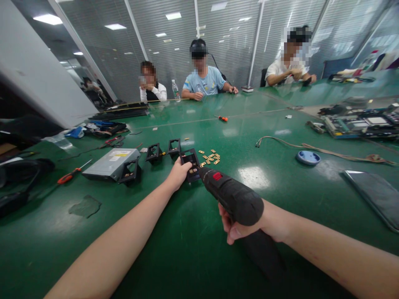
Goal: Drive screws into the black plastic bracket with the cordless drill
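Observation:
A black cordless drill (233, 193) is gripped by its handle in my right hand (237, 228). Its front end points forward and left, at a black plastic frame (190, 157) on the table. My left hand (179, 174) is closed on the left side of that frame, thumb on top. Small brass-coloured parts show inside the frame near the drill's tip; whether the bit touches them I cannot tell. Just beyond lie several small brass plates (212, 157). More black frames, one at the back (173, 147), one farther left (153, 153), stand nearby.
Left of my hands, another black frame (129, 172) leans by a silver drive box (109, 164). An orange-handled screwdriver (69, 176) lies farther left. Rightward are a round blue lid (308, 157), a cable (311, 147), a phone-like slab (374, 195) and circuit boards (368, 122). Several people sit opposite.

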Motion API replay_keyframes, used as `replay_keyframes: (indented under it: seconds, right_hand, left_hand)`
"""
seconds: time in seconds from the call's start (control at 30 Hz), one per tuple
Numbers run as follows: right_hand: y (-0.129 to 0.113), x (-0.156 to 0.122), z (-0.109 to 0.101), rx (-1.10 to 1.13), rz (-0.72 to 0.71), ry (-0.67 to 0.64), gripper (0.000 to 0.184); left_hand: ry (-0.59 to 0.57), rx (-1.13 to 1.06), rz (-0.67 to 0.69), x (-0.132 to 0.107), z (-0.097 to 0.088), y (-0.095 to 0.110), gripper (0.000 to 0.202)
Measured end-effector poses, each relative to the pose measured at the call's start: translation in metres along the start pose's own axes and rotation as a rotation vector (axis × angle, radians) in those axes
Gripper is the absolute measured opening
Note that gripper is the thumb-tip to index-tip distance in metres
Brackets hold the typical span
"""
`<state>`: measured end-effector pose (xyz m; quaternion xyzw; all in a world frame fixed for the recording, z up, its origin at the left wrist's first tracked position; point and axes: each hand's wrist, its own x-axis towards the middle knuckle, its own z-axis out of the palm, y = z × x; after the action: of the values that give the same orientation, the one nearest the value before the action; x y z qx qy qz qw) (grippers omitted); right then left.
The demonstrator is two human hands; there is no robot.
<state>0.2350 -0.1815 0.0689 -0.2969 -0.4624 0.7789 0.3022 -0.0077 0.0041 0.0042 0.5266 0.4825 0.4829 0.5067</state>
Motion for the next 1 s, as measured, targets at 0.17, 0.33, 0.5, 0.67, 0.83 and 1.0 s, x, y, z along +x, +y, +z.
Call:
replay_keyframes:
  seconds: [0.17, 0.33, 0.5, 0.67, 0.83, 1.0]
  right_hand:
    - [-0.0006, -0.0002, 0.0011, -0.012, 0.011, 0.011, 0.032]
    - [0.0016, 0.0012, 0.0003, -0.001, 0.027, -0.001, 0.033]
    - [0.0023, 0.0023, 0.0000, -0.009, 0.008, -0.003, 0.034]
    - [0.0029, 0.0020, -0.0001, 0.012, 0.021, -0.001, 0.034]
    - [-0.0004, -0.0001, 0.0006, 0.010, 0.023, 0.010, 0.034]
    - [-0.0002, -0.0001, -0.0002, 0.011, 0.008, 0.000, 0.034]
  left_hand:
    - [-0.001, -0.005, 0.006, 0.0016, -0.0006, -0.0011, 0.041]
    - [0.004, 0.001, 0.017, 0.0008, -0.0005, -0.0007, 0.040]
    - [-0.008, 0.024, 0.019, -0.0001, -0.0004, 0.0002, 0.038]
    - [-0.005, 0.007, 0.022, 0.0004, -0.0006, 0.0003, 0.037]
    - [-0.005, 0.004, 0.010, 0.0001, -0.0003, 0.0012, 0.038]
    - [0.002, 0.009, 0.019, -0.0003, 0.0004, 0.0019, 0.038]
